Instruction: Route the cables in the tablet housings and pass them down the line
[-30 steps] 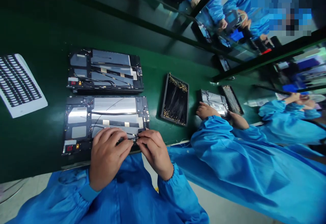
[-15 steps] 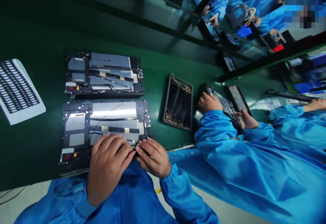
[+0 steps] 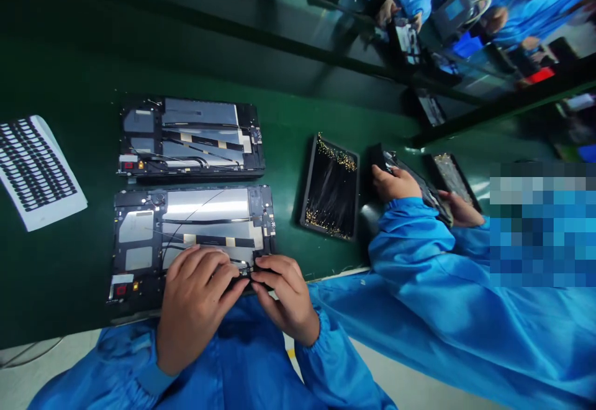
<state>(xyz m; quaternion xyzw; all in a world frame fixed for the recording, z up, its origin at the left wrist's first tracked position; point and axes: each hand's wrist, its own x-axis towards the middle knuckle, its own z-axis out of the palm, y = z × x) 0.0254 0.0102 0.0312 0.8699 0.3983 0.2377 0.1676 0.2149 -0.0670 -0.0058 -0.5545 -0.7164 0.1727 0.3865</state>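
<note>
An opened tablet (image 3: 209, 202) lies on the green bench in front of me, its grey battery plates, ribbon cables and boards exposed. A thin black cable (image 3: 179, 231) loops across it and runs under my left hand (image 3: 198, 301). That hand rests over the tablet's near side with fingers curled and thumb against forefinger; what they pinch is hidden. My right hand (image 3: 286, 295) grips the near right corner, its fingertips around the edge close to a small connector (image 3: 245, 269). Both hands' fingertips almost meet there.
Behind lies a second opened tablet (image 3: 200, 109). A sheet of black stickers (image 3: 41, 174) is at the left. Rightward stands a black tray (image 3: 305, 192) of gold-tipped black cables. A co-worker's hands (image 3: 395, 183) hold another tablet beyond it. A shelf beam (image 3: 279, 40) crosses the back.
My right hand has shifted slightly down and right, its fingers a little more spread. My left hand stays nearly in place. The co-worker's hands and tablet appear farther right.
</note>
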